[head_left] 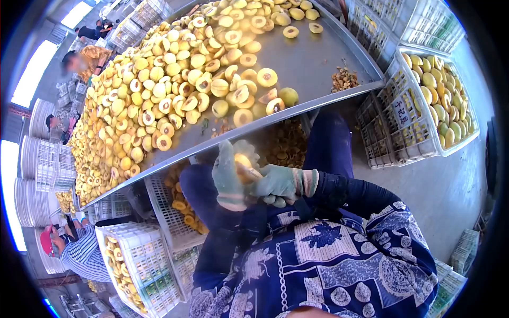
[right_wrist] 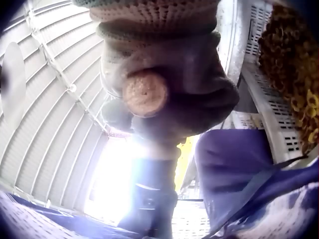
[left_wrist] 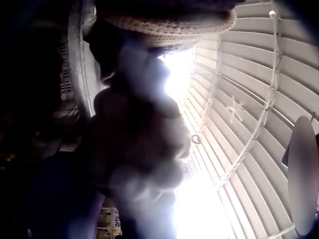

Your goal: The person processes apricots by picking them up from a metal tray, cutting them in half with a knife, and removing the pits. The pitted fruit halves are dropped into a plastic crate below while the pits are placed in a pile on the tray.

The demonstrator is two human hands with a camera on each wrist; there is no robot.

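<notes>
Both hands wear pale green gloves and meet over the lap, just below the table's near edge. My left hand [head_left: 227, 177] holds a yellow peach [head_left: 245, 165], its fingers raised around the fruit. From the right, my right hand [head_left: 278, 183] comes up against the peach with curled fingers. In the right wrist view it grips a tool whose round wooden handle end [right_wrist: 145, 93] sticks out of the fist; the tool's other end is hidden. The left wrist view is dark and blurred.
A metal-rimmed table [head_left: 318, 50] bears a big heap of halved peaches [head_left: 159, 79] and a small pile of pits [head_left: 344, 80]. A crate of whole yellow fruit [head_left: 448, 100] stands right; a crate of halves [head_left: 143, 265] stands lower left. Other people sit along the left.
</notes>
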